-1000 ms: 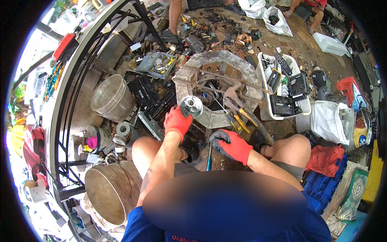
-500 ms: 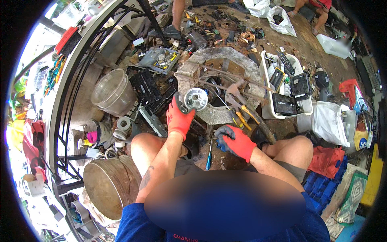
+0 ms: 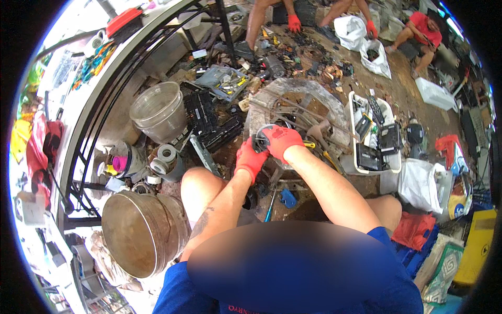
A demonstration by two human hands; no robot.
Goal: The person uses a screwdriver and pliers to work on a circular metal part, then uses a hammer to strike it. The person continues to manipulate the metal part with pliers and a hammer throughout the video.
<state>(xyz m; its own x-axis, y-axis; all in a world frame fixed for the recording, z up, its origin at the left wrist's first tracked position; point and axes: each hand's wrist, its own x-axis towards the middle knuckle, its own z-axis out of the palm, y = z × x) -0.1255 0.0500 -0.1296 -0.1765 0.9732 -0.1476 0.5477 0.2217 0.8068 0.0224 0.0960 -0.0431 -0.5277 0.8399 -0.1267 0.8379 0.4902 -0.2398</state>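
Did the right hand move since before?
Yes: the right hand went forward and leftward, judged against the grey ring, to its near side.

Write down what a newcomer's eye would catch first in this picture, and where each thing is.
Probably the red-gloved left hand and right hand near the centre, together around a mostly hidden round part. Just beyond lies a big grey ring with rods across it; to its right stands a white bin holding black devices.

The left glove [image 3: 252, 161] and right glove [image 3: 284, 141] are red. The slim tool handle [image 3: 269, 210] is blue. The rectangular bin [image 3: 367, 169] is white. The mat [image 3: 443, 273] displays pale angular spirals edged green.
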